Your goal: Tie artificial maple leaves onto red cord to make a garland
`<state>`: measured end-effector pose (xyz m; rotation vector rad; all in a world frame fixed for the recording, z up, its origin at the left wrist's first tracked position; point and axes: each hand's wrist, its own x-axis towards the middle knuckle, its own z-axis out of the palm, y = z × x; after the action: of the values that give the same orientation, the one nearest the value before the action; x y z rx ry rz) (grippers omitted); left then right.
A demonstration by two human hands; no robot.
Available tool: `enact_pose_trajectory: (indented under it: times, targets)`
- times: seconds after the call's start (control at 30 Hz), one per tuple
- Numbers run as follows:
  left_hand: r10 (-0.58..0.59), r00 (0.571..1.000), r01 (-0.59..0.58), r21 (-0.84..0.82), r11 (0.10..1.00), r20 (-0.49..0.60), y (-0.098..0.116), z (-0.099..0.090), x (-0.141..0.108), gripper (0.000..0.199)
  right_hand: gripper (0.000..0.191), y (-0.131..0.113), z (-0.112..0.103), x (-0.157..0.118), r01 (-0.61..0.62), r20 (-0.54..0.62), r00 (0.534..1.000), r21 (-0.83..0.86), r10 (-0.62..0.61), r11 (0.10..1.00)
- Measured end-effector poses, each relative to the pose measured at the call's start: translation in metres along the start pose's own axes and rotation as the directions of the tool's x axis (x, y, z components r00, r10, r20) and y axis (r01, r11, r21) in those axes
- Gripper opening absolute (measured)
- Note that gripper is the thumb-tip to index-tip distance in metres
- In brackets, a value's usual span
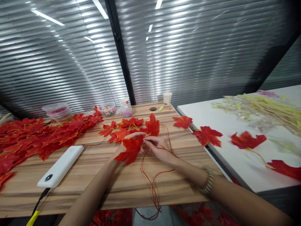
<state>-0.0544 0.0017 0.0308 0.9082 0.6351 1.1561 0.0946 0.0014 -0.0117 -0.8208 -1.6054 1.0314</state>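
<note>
I judge the work is only partway: some leaves (118, 135) further up the table (194, 154) seem already joined with the red cord (153, 187), while a large pile (58, 133) waits on my left. My right fingers (151, 141) pinch one red leaf (131, 150) at its stem end. This leaf is in front of my left fingers (136, 135), hiding them partly, so their grip I cannot tell.

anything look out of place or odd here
A couple of things look untidy: the red cord droops over the front edge of the wooden table, where it might snag, and one red leaf straddles the gap to the white table instead of lying on either.
</note>
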Motion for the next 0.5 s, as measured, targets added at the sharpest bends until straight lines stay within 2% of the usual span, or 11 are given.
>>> enact_pose_trajectory:
  times: [0.13, 0.2, 0.33, 0.5]
  targets:
    - [-0.092, 0.996, 0.088, 0.133, 0.987, 0.022, 0.0004, -0.0004, 0.0006, 0.038, 0.022, -0.0001, 0.0004, -0.0002, 0.002, 0.009, 1.0, 0.005, -0.002, 1.0]
    - [-0.093, 0.995, 0.086, 0.178, 0.98, 0.026, 0.0003, -0.0013, 0.0009, 0.034, 0.022, 0.0, 0.0007, -0.0001, 0.01, 0.012, 1.0, 0.008, -0.01, 1.0]
    - [-0.069, 0.995, 0.055, 0.192, 0.98, 0.068, -0.0014, -0.0049, 0.0025, 0.033, 0.022, 0.0002, 0.0007, -0.0004, 0.016, 0.021, 1.0, 0.014, -0.017, 1.0]
    - [-0.105, 0.991, 0.084, 0.209, 0.974, 0.088, -0.0018, -0.0069, 0.0038, 0.034, 0.022, 0.0027, 0.0003, -0.001, 0.014, 0.016, 1.0, 0.007, -0.014, 1.0]
